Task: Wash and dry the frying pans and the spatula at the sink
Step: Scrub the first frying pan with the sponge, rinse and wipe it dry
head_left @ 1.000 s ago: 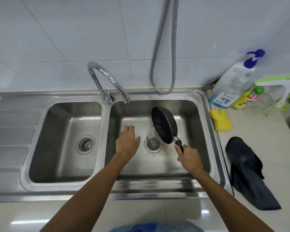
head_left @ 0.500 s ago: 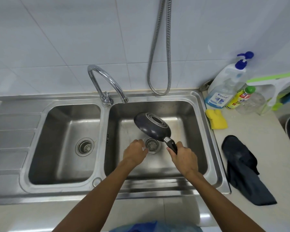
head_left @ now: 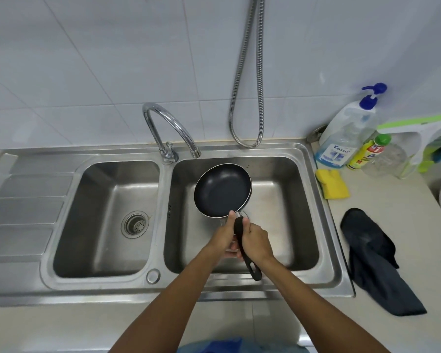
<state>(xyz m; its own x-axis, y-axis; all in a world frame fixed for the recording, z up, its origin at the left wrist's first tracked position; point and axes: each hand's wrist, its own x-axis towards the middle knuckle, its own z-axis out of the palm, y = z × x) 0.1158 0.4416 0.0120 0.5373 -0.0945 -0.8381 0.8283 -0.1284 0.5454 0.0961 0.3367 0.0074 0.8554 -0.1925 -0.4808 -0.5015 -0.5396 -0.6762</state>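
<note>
Black non-stick coating faces up on the frying pan (head_left: pixel 223 191), which is held roughly level above the right basin (head_left: pixel 298 212) of the steel double sink (head_left: pixel 99 289), clear of its floor. The pan's bowl sits just in front of the spout of the curved tap (head_left: pixel 168 123); no water shows running from it. Both hands are on the pan's black handle (head_left: pixel 239 230). The right hand (head_left: pixel 256 242) wraps its fingers round the middle of the handle from the right. The left hand (head_left: pixel 224 236) holds it from the left, thumb pointing up to where the handle meets the rim and fingers curled underneath. The handle's end with its hanging hole juts out past the right wrist, toward the sink's front edge.

The left basin (head_left: pixel 99 212) shows only its drain strainer (head_left: pixel 135 224), with a ribbed draining board (head_left: pixel 23 200) further left. A metal hose (head_left: pixel 247 98) loops down the white tiled wall behind the sink. On the desk (head_left: pixel 392 200) to the right, a yellow sponge (head_left: pixel 332 183) lies just beside the sink rim, a pump soap bottle (head_left: pixel 346 133) and a yellow bottle (head_left: pixel 367 151) stand near the wall, and a dark cloth (head_left: pixel 372 258) lies crumpled nearer the front.
</note>
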